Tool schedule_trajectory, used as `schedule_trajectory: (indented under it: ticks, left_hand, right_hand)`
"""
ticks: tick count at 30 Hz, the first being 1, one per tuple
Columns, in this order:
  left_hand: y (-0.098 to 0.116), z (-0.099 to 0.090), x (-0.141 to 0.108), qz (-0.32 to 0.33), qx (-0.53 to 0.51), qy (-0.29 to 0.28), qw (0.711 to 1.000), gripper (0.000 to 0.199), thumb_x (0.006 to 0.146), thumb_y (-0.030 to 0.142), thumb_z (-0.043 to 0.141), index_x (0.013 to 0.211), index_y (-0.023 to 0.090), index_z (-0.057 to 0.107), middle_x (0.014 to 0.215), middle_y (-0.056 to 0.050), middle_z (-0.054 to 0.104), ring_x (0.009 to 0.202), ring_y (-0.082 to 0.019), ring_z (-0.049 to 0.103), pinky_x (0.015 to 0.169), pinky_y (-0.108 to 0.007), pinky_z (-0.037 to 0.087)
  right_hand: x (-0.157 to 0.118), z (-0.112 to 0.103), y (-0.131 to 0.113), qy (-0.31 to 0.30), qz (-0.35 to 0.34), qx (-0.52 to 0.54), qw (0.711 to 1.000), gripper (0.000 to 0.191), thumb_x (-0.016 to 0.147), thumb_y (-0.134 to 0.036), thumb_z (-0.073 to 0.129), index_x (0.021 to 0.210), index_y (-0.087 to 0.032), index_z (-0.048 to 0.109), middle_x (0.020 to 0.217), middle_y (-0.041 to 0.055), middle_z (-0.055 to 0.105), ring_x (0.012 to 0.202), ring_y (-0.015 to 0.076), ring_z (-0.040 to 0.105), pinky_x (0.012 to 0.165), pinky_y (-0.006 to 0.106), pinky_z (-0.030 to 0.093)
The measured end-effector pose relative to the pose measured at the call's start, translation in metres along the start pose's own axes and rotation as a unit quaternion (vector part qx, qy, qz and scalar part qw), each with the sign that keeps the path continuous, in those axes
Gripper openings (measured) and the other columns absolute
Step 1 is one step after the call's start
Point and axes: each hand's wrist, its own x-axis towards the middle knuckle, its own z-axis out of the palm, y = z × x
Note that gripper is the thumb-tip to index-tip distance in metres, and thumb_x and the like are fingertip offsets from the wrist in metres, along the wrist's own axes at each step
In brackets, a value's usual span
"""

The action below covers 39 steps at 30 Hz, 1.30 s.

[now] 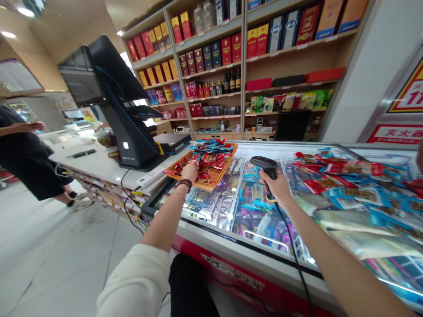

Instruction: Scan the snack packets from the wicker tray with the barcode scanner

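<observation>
My left hand (190,173), with a beaded bracelet at the wrist, reaches into an orange woven basket (211,185). Its fingers look curled among small red and blue snack packets (211,156); their tips are hidden, so what they hold cannot be made out. The basket rests on the glass top of a display freezer (211,229), at its left end. In my right hand (276,187) is a black corded barcode scanner (264,165), gripped by its handle above the glass, its head tilted toward the basket.
More red and blue snack packets (357,174) lie heaped on the freezer's right side. A checkout screen (122,110) stands on the white counter (99,165) at left. The scanner cable (294,246) hangs over the freezer's front edge. Another person (23,149) stands far left. Shelves (211,79) of boxes line the back.
</observation>
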Motion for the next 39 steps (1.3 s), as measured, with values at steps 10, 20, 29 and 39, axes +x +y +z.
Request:
schedule_trajectory:
  ticks: [10, 20, 29, 39]
  left_hand:
    - [0.031, -0.015, -0.005, 0.03, -0.226, 0.124, 0.966, 0.046, 0.099, 0.046, 0.037, 0.089, 0.017, 0.07, 0.09, -0.015, 0.073, 0.093, -0.027, 0.068, 0.08, -0.032, 0.048]
    - [0.051, 0.018, 0.0, -0.039, -0.665, -0.04, 0.745, 0.029, 0.071, 0.029, 0.081, 0.089, 0.013, 0.066, 0.07, -0.003, 0.067, 0.063, -0.015, 0.064, 0.063, -0.028, 0.054]
    - [0.155, 0.044, -0.041, 0.195, -0.739, -0.058, 0.642, 0.038, 0.072, 0.015, 0.074, 0.109, 0.018, 0.065, 0.108, -0.007, 0.071, 0.094, -0.016, 0.067, 0.089, -0.03, 0.052]
    - [0.221, 0.116, -0.056, 0.111, -0.802, -0.121, 0.574, 0.053, 0.064, 0.032, 0.084, 0.11, 0.018, 0.063, 0.096, -0.009, 0.073, 0.083, -0.019, 0.07, 0.078, -0.032, 0.055]
  right_hand:
    - [0.003, 0.0, 0.008, 0.01, -0.028, -0.041, 0.999, 0.044, 0.07, -0.064, 0.069, 0.069, -0.023, 0.053, 0.048, -0.0025, 0.055, 0.037, 0.0139, 0.05, 0.039, 0.027, 0.04]
    - [-0.004, -0.01, 0.0, 0.013, -0.013, 0.02, 1.0, 0.044, 0.069, -0.063, 0.07, 0.067, -0.024, 0.05, 0.048, -0.0031, 0.053, 0.037, 0.0138, 0.049, 0.038, 0.027, 0.041]
    - [-0.005, -0.035, -0.004, 0.015, 0.006, 0.027, 0.999, 0.045, 0.064, -0.063, 0.073, 0.068, -0.023, 0.053, 0.044, -0.0041, 0.052, 0.035, 0.0126, 0.045, 0.037, 0.027, 0.037]
    - [-0.015, -0.07, -0.008, -0.001, -0.015, -0.092, 0.996, 0.046, 0.075, -0.066, 0.06, 0.06, -0.024, 0.048, 0.039, -0.0028, 0.049, 0.035, 0.0146, 0.047, 0.043, 0.028, 0.039]
